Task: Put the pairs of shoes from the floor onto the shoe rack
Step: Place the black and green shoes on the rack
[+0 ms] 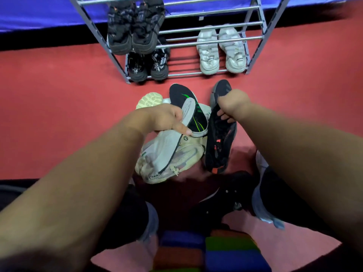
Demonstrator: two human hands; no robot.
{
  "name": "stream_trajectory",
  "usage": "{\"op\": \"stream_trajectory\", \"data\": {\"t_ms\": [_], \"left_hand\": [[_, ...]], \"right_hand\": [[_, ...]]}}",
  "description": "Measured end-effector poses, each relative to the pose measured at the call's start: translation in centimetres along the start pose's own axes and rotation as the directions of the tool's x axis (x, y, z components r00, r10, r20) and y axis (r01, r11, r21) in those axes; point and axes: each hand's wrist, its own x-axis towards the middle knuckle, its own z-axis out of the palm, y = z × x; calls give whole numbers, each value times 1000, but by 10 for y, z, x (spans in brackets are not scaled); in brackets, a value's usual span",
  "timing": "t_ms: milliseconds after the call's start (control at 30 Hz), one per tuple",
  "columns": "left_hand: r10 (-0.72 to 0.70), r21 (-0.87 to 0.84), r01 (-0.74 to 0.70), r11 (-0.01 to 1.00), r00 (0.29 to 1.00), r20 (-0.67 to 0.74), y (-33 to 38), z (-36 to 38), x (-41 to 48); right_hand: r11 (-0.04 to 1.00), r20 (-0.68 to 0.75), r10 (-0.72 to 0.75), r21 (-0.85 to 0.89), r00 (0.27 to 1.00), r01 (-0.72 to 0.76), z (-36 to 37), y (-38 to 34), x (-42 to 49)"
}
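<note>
A metal shoe rack (196,43) stands on the red floor ahead of me. It holds a black pair (135,26) on an upper shelf, another black pair (147,65) at the bottom left and a white pair (222,50) at the bottom right. My left hand (165,120) is shut on a black shoe with a green stripe and grey sole (188,107), held over a beige shoe (169,156) lying in a pile. My right hand (233,107) is shut on a black shoe with red accents (220,138), lifted off the floor.
A cream sole of another shoe (150,100) sticks out of the pile. A black shoe (222,201) lies near my feet. A blue cloth (39,14) runs behind the rack. My legs and coloured blocks (216,250) fill the bottom of the view.
</note>
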Motion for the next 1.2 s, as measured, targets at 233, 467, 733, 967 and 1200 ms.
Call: {"op": "stream_trajectory", "data": {"t_ms": [233,467,733,967,1200], "left_hand": [[-153,-72,135,988,906,-394,-30,14,5],[-172,258,271,927,921,-349,-60,30,7],[-247,302,374,877,889,-385,-75,26,14],[-7,264,135,955,900,-436,-64,38,19],[-105,455,97,885,994,-6,-51,77,31]], "right_hand": [[932,-176,-226,-326,958,160,14,-5,-8],[799,-30,-435,-474,900,370,46,-17,-16],[661,158,-398,-633,904,402,71,-10,-9],[504,199,-323,-791,925,346,77,-4,2],[323,256,-329,-874,909,363,74,7,11]]}}
